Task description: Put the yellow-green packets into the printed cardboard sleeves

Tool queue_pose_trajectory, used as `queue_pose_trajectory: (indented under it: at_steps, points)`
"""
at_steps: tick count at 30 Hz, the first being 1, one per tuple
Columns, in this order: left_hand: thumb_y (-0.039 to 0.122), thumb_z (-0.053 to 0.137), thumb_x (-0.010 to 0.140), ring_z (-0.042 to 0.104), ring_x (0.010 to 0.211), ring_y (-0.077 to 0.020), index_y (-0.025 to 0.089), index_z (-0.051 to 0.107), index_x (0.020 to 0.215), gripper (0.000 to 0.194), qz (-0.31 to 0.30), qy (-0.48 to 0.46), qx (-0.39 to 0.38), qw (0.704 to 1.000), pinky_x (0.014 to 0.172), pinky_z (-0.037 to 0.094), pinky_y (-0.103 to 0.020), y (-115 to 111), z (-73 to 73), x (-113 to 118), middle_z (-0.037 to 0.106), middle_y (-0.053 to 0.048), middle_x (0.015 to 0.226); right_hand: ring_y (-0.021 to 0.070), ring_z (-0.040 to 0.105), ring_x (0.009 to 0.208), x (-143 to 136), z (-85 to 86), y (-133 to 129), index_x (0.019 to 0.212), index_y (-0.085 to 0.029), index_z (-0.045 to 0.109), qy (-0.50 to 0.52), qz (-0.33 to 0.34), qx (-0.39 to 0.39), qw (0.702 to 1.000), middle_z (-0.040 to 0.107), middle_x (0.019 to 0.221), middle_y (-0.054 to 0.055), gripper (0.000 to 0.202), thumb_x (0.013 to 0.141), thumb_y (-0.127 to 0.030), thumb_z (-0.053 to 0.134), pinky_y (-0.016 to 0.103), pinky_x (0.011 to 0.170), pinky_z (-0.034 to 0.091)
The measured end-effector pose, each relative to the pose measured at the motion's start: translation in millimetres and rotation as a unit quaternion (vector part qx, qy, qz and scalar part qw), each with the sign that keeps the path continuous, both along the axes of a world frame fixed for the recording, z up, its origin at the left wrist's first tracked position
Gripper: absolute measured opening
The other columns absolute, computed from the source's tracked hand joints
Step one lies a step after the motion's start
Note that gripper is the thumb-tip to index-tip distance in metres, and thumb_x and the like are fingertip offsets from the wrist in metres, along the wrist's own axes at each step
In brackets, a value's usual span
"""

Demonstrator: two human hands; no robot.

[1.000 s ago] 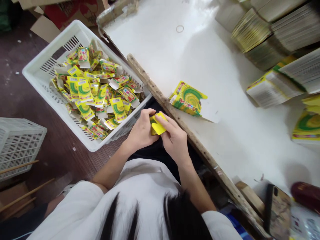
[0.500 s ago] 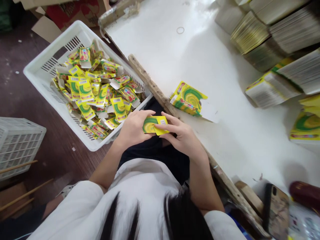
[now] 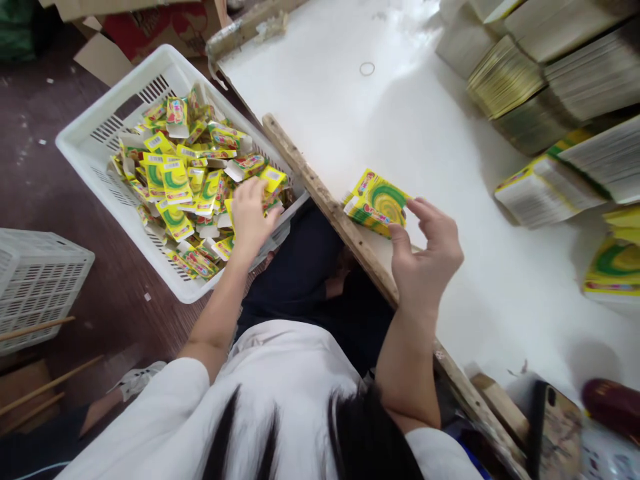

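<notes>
Over the white basket point(image 3: 120, 220) of small yellow-green boxes, my left hand point(image 3: 251, 217) has its fingers apart. A yellow box point(image 3: 273, 177) lies just past its fingertips, apparently released. My right hand point(image 3: 427, 250) reaches over the white table, its thumb and fingers on the right end of the top yellow carton point(image 3: 383, 199). This carton lies on a small stack of similar ones near the table's wooden edge. Whether it is lifted off the stack cannot be seen.
Bundles of flat cartons point(image 3: 570, 167) stand on the right of the white table point(image 3: 340, 100). A wooden strip point(image 3: 325, 197) runs along its edge. A phone point(image 3: 557, 427) lies at the lower right. Another white crate point(image 3: 45, 280) is at the left.
The box that both hands held has left them. My left hand has moved left to the basket, and my right hand has moved right to the carton stack.
</notes>
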State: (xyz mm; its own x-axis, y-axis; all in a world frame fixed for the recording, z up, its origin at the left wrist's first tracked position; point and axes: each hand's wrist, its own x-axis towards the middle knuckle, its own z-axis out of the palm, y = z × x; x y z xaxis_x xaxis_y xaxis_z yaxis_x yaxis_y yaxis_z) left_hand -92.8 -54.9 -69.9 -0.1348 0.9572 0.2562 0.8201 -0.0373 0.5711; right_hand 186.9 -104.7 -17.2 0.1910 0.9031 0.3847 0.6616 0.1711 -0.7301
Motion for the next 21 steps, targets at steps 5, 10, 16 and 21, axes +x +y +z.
queue_pose_trajectory:
  at_steps: [5, 10, 16, 21]
  points:
    - [0.022, 0.068, 0.088, 0.053, 0.140, -0.0371, 0.023, 0.073, 0.113, 0.025, -0.095, -0.020, -0.094, 0.991, 0.119, 0.031, -0.068, -0.8, -25.7, 18.6, 0.068, -0.013, 0.140, 0.0367, 0.059, 0.131, 23.5, -20.4, 7.0, 0.131, -0.022, 0.067, -0.089, -0.033, -0.037, 0.995, 0.065, 0.136, 0.016, 0.043, 0.090, -0.035, 0.070, 0.063, 0.112, 0.047]
    - [0.024, 0.063, 0.091, 0.065, 0.124, -0.0305, 0.019, 0.072, 0.115, 0.026, -0.073, -0.067, -0.072, 0.992, 0.113, 0.046, -0.053, -18.3, -7.2, 4.4, 0.074, -0.013, 0.125, 0.0327, 0.064, 0.114, 20.9, -36.1, 9.2, 0.119, -0.023, 0.073, -0.084, -0.031, -0.064, 0.994, 0.068, 0.117, 0.012, 0.035, 0.084, -0.026, 0.069, 0.058, 0.106, 0.050]
    - [0.029, 0.065, 0.092, 0.070, 0.115, -0.0249, 0.018, 0.071, 0.116, 0.026, -0.114, -0.170, -0.078, 0.976, 0.106, 0.053, -0.043, -35.0, 9.7, 13.4, 0.076, -0.010, 0.119, 0.0305, 0.063, 0.102, 19.3, -30.4, 9.6, 0.116, -0.022, 0.073, -0.093, -0.036, -0.068, 0.993, 0.067, 0.107, 0.010, 0.036, 0.080, -0.026, 0.070, 0.053, 0.098, 0.053]
    - [0.029, 0.067, 0.091, 0.074, 0.108, -0.0234, 0.017, 0.071, 0.116, 0.028, -0.184, -0.232, -0.110, 0.949, 0.100, 0.058, -0.043, -43.1, 9.7, 30.8, 0.077, -0.011, 0.117, 0.0302, 0.065, 0.099, 19.5, -25.8, 8.3, 0.112, -0.022, 0.071, -0.110, -0.022, -0.068, 0.991, 0.069, 0.106, 0.010, 0.030, 0.082, -0.023, 0.067, 0.052, 0.096, 0.054]
